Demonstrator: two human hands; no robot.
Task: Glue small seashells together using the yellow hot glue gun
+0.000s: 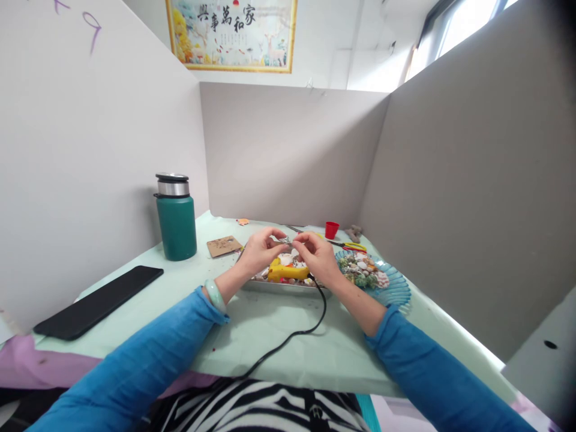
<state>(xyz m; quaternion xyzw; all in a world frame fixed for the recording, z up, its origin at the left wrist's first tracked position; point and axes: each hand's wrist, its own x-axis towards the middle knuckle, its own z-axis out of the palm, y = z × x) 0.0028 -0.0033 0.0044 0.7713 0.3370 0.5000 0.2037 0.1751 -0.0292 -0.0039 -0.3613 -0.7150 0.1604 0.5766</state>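
Above a metal tray [283, 288], my left hand [261, 249] and my right hand [317, 255] meet at the fingertips. Between them they pinch a small greyish-green piece [287, 240], too small and too covered by the fingers to name. Both hands are closed in a pinch. Below them in the tray lies a yellow hot glue gun [288, 273], its black cord [292, 336] running toward me over the table edge. Small shells and bits fill the tray around it. Close to my right wrist, a blue glass plate [400, 288] bears shells and green pieces [360, 270].
A green bottle [176, 225] and a black flat case [101, 300] stand and lie at left. Beyond my left hand is a brown card [224, 246]. A red cup [332, 230] and yellow-handled scissors [353, 246] are at the back right. Grey panels [292, 150] enclose the table.
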